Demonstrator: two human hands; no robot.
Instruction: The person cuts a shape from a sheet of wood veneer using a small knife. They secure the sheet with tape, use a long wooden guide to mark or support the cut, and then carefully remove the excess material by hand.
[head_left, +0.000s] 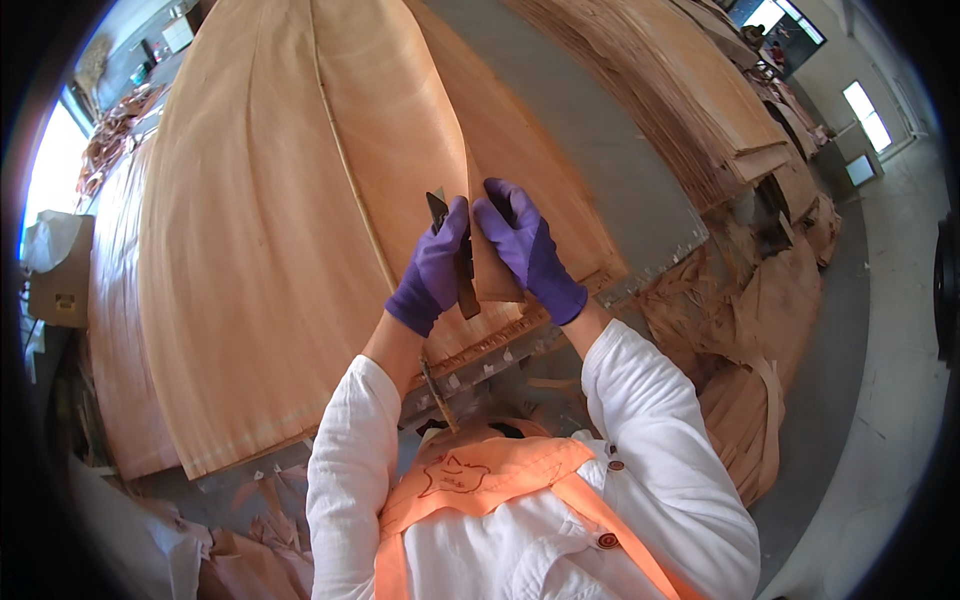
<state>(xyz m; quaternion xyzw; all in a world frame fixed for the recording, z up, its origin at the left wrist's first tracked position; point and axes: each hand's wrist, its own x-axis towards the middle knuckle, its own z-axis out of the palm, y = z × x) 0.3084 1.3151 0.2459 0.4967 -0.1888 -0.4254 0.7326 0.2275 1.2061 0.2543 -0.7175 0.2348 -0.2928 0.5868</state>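
Note:
My left hand (433, 266), in a purple glove, grips a dark-handled knife (466, 289) with its pointed blade end upward. The fingers of that hand also lie against the raised edge of a thin wood veneer sheet (442, 127). On the other side of this edge, my right hand (517, 240), gloved alike, holds the lifted corner of the sheet. Below the corner, more veneer (551, 195) lies flat in a stack. A long thin rod (349, 176) runs lengthwise over the sheet and passes beneath my left wrist.
A tall veneer stack (675, 97) stands at the upper right. Torn veneer scraps (750, 360) cover the floor on the right, and others (255, 555) lie at lower left. A brown box (61, 277) with a plastic bag (52, 236) stands at far left.

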